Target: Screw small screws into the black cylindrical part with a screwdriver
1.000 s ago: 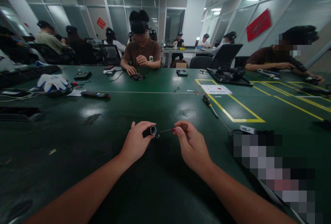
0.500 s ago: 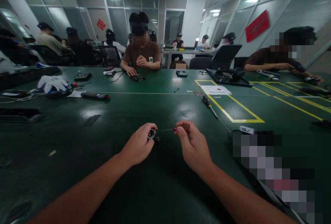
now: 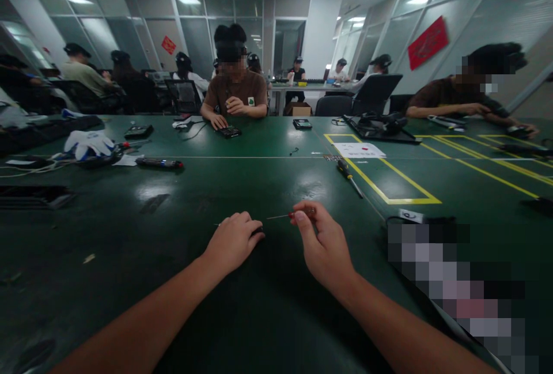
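Observation:
My right hand (image 3: 322,235) is closed around a small screwdriver (image 3: 310,211) with a reddish, see-through handle. Its thin shaft points left, and the tip stops short of my left hand (image 3: 233,242). The left hand is turned palm down near the table, fingers curled over a small dark object (image 3: 258,230). Only an edge of that object shows between thumb and forefinger; the rest is hidden. A thin pale tip (image 3: 218,225) sticks out on the far left side of the left hand, and I cannot tell what it belongs to.
A yellow-and-black screwdriver (image 3: 345,170) lies beyond my right hand, beside yellow tape (image 3: 410,201). Further left are a dark pen-shaped tool (image 3: 159,163) and white gloves (image 3: 90,143). Across the table a person (image 3: 235,89) works on a hard drive (image 3: 228,131); another person sits at right.
My left hand has rolled palm down, so the round, pale-rimmed end of the object in it is now hidden. The right hand and its screwdriver stay in place.

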`<state>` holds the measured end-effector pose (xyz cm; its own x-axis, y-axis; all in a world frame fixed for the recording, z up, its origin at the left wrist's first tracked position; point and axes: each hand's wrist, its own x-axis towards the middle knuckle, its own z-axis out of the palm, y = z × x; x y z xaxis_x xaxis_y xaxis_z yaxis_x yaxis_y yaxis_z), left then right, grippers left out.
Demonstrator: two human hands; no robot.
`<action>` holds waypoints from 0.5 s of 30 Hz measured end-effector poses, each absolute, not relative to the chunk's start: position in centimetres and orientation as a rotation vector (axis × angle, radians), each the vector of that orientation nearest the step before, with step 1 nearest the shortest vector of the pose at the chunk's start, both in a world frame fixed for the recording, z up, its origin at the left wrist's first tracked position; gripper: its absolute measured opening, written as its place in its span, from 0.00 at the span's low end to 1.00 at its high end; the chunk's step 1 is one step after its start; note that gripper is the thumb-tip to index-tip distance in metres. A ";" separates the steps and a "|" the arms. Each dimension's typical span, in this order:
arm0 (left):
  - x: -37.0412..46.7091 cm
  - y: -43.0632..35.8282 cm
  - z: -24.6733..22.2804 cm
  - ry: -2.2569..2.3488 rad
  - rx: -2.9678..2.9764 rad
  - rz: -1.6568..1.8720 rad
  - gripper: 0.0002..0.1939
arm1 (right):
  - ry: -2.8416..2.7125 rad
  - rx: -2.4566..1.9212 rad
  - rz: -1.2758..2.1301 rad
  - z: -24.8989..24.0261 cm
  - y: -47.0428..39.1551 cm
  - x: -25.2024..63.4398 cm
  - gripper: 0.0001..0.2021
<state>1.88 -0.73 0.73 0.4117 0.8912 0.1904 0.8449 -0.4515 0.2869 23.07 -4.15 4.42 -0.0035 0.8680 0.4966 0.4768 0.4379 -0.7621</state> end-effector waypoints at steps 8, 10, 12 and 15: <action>0.0 -0.1 2.1 1.560 2.070 0.788 0.15 | -1.661 -1.177 0.476 4.4 -4.1 23.1 0.08; -1.6 0.6 2.6 1.666 1.911 0.944 0.15 | -1.672 -1.174 0.488 4.3 -4.0 23.1 0.08; -4.0 1.6 3.1 1.770 1.746 1.089 0.14 | -1.680 -1.175 0.495 4.2 -4.0 23.2 0.08; -8.5 2.9 4.1 1.789 1.385 1.361 0.12 | -1.674 -1.176 0.497 4.1 -4.0 23.2 0.08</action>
<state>-8.52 2.94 4.12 -0.3603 0.9150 0.1815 0.4194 -0.0150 0.9077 23.19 -3.98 4.09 -0.0384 0.8738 0.4848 0.4672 0.4446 -0.7642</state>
